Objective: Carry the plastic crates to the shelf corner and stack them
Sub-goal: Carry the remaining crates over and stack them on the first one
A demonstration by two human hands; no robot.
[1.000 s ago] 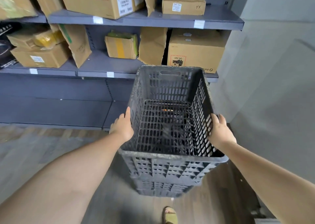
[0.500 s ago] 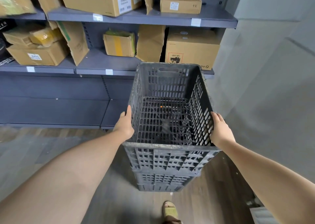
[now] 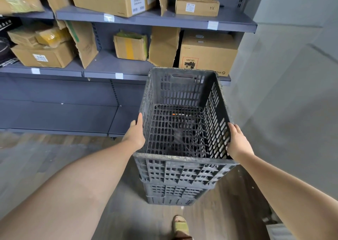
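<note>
The shelf looks a bit nearer than before, and your hands have stayed on the crates. Your left hand (image 3: 135,134) and right hand (image 3: 237,143) hold the top crate (image 3: 184,115) by its long sides, above the floor (image 3: 54,157). More crates (image 3: 175,192) sit nested under it. You still must set them down by the shelf (image 3: 113,69) corner

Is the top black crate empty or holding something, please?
Nearly empty: the top crate shows a bare slotted floor, apart from a small orange speck that I cannot identify.
</note>
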